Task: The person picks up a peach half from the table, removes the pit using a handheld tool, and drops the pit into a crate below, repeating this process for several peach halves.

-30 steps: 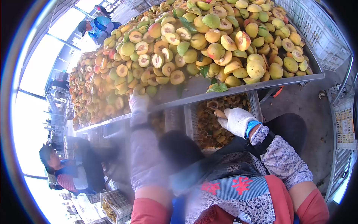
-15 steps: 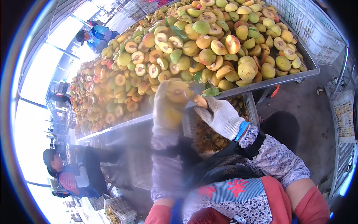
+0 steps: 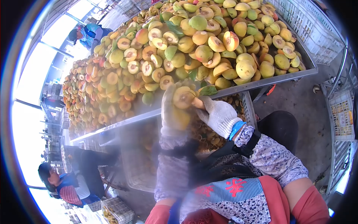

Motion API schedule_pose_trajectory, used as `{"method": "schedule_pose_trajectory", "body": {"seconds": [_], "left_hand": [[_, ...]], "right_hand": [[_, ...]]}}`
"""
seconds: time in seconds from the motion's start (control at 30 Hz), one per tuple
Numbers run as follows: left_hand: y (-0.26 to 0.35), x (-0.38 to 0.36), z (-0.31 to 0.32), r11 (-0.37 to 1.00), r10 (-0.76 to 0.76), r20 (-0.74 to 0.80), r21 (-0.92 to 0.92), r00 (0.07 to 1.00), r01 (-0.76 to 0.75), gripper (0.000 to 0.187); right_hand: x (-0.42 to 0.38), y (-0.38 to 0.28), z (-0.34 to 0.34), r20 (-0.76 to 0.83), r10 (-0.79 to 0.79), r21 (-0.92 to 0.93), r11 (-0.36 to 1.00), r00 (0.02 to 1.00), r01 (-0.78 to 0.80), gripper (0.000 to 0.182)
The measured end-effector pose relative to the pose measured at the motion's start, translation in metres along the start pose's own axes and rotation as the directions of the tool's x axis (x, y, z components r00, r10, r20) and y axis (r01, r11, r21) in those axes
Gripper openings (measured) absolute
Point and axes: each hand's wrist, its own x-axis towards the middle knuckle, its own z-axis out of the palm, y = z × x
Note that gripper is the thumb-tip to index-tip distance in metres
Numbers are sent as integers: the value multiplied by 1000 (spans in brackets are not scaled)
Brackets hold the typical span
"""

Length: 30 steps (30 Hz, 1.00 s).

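Observation:
My left hand point(image 3: 172, 106), in a pale glove and hazy in the view, is closed around a halved peach point(image 3: 183, 98) with its cut face up. In a white knitted glove, my right hand point(image 3: 220, 116) grips a small tool by its light wooden handle point(image 3: 198, 103). The tool's working end meets the middle of the peach half and cannot be made out. Just beyond both hands, a heap of halved peaches point(image 3: 203, 54) fills a metal-edged table point(image 3: 268, 83). A green leaf point(image 3: 207, 90) lies by the rim.
Below the table edge stands a crate point(image 3: 249, 108) holding peach scraps. White crates point(image 3: 309, 30) are stacked at the far right. One person point(image 3: 69, 186) sits at the left, and another point(image 3: 89, 35) leans by the heap's far side. A crate point(image 3: 117, 209) rests on the floor.
The tool's end has moved from the peach half's right edge into its middle, with my right hand shifting left. My left hand has moved slightly right and down.

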Motion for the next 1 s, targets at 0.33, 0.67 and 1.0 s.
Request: {"method": "schedule_pose_trajectory", "body": {"seconds": [0.33, 0.67, 1.0], "left_hand": [[-7, -13, 10, 999, 41, -61, 34, 997, -39, 34], [-9, -15, 26, 992, 16, -318, 122, 948, 24, 37], [-1, -11, 4, 711, 188, 92, 674, 978, -200, 37]], "right_hand": [[0, -3, -4, 169, 85, -55, 996, 982, -77, 38], [-15, -8, 16, 196, 118, 426, 884, 974, -193, 33], [-6, -1, -5, 230, 82, -68, 995, 970, -68, 26]]}}
